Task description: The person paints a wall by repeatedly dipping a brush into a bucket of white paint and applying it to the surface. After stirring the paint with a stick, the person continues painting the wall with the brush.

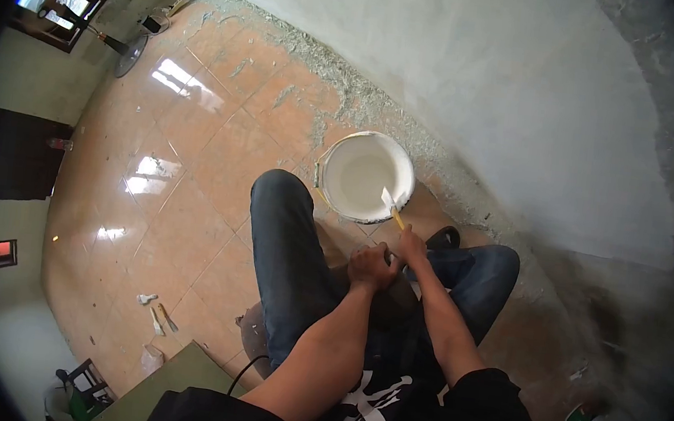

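Note:
My right hand [409,247] is closed around the yellow handle of a putty knife [394,208]. Its pale blade reaches over the near right rim of a white bucket [409,169]. Inside the bucket is a smooth whitish paste [363,179]. My left hand [374,267] is closed just left of the right hand, between my knees. A dark piece shows by its thumb, but I cannot make out what it belongs to.
A plastered wall [514,89] runs along the right, with scraped debris [351,80] at its foot. Several small tools, including a scraper [167,318], lie on the tiled floor [219,157]. A green board [170,394] is at lower left; a standing fan [127,57] is far left.

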Tool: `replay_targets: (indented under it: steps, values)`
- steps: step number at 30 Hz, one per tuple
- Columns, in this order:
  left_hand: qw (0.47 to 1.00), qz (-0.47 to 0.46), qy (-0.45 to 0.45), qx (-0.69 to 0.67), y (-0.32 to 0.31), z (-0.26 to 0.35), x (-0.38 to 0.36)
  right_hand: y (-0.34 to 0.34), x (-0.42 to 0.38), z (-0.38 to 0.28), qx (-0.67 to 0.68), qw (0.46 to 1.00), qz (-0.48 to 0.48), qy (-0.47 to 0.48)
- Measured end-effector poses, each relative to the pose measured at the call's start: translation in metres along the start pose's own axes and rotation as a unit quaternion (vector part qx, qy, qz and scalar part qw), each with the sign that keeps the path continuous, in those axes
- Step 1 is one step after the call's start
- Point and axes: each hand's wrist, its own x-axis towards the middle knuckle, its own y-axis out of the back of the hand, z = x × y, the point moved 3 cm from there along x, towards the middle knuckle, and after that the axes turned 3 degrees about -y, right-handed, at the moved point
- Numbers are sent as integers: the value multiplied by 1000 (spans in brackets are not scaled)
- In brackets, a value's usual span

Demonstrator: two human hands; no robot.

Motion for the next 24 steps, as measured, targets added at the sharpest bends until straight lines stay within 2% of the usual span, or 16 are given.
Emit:
replay_targets:
  steps: [2,6,8,11,14,18,21,24]
  values:
    - [1000,10,-4,-6,-1,0,1,8,1,-3,25,999,25,21]
    - [1000,23,-3,-2,-2,0,0,14,1,-7,13,999,15,25]
    - [1000,18,0,-10,-4,0,1,12,1,-3,-24,999,-23,13]
    - [1000,21,-2,-5,-3,-1,3,22,-3,-14,3,999,5,33]
    - [1000,17,-4,-2,0,2,1,11,4,-12,-38,998,-33,23]
    - [1000,11,-3,-1,-2,1,2,9,2,-12,-49,998,-20,34]
    - [1000,20,-11,-2,-2,1,2,18,-4,-19,14,999,1,31]
    - [1000,3,-8,-13,-1,2,3,21,-4,-20,-41,998,-50,19]
